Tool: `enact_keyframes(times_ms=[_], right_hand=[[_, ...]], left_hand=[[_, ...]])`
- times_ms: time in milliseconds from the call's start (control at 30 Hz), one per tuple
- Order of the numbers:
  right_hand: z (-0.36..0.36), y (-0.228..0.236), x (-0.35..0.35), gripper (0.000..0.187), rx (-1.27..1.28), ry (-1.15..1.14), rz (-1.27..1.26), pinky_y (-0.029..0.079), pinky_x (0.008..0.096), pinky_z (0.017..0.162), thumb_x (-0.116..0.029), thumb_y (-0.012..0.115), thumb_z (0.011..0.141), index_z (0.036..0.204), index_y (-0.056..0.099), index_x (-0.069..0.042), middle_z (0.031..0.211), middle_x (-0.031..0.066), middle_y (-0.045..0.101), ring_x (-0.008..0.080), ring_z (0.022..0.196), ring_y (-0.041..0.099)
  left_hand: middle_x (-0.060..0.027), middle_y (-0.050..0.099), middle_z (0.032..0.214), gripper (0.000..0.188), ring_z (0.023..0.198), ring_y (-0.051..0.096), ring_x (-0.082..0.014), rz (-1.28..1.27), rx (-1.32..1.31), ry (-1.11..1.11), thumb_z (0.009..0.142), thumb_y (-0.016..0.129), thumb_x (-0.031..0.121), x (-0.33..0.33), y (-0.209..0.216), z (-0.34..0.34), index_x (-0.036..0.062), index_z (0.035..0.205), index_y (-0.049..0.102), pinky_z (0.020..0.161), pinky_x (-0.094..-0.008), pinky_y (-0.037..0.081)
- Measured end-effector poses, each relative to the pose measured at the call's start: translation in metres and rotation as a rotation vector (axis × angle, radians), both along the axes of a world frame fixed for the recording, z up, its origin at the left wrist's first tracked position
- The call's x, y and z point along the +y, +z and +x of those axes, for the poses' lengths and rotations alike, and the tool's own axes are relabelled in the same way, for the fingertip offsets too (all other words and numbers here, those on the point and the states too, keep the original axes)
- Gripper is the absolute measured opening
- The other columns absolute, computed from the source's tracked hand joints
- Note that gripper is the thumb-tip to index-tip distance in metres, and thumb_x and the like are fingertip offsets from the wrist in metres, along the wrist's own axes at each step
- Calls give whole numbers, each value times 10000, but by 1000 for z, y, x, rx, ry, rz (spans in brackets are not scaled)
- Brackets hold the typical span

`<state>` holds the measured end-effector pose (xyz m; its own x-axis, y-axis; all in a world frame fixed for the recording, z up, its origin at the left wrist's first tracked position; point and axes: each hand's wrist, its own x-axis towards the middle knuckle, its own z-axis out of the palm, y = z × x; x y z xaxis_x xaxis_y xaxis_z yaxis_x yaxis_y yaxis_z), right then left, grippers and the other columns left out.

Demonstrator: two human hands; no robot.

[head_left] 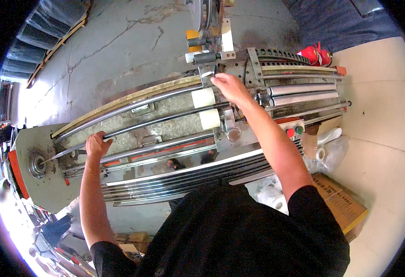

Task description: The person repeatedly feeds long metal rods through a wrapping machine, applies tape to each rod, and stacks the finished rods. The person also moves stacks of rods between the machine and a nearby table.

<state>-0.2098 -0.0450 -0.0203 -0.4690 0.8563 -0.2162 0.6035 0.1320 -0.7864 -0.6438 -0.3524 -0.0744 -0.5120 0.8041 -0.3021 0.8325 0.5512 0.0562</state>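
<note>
A long dark metal rod (158, 122) runs from a round chuck (38, 165) at the machine's left end toward the carriage (232, 113). My left hand (98, 144) is closed around this rod, near its left end. Farther away and to the right, my right hand (232, 88) reaches over the carriage. Its fingers are pressed together at the carriage's far edge, beside a small pale piece (207, 74); what they pinch is hidden. Two white rollers (203, 98) sit on the carriage's left side, one in front of the other, close to the rod.
Silver cylinders (304, 88) lie right of the carriage, with a red and green button box (294, 131) nearer me. Black bars (179, 177) run along the front. A carton (338, 203) stands at lower right, red extinguishers (317, 54) by the wall. A wheel (197, 14) rises behind.
</note>
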Motion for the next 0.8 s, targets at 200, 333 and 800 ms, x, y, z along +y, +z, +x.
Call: enact_keyframes(times_ms=[200, 333, 800], right_hand=[[-42, -31, 22, 448, -48, -182, -355, 523, 372, 801, -459, 716, 898, 1024, 750, -30, 915, 106, 742, 224, 881, 687], [-38, -62, 27, 438, 15, -57, -326, 510, 368, 743, -440, 739, 876, 957, 751, -9, 872, 80, 729, 192, 816, 665], [-42, -60, 19, 610, -96, -77, -150, 537, 394, 871, -476, 752, 835, 1151, 700, 44, 1033, 176, 748, 283, 954, 718]], left_hand=[[-125, 756, 977, 422, 973, 707, -358, -16, -126, -157, 793, 780, 437, 42, 18, 60, 188, 1131, 738, 864, -479, 547], [-124, 758, 971, 447, 981, 710, -344, -56, -153, -227, 823, 750, 449, 75, 23, 110, 217, 1203, 715, 864, -479, 545], [-144, 713, 1048, 517, 992, 691, -364, 231, -310, -480, 804, 793, 342, 142, 30, 250, 107, 1194, 549, 840, -481, 544]])
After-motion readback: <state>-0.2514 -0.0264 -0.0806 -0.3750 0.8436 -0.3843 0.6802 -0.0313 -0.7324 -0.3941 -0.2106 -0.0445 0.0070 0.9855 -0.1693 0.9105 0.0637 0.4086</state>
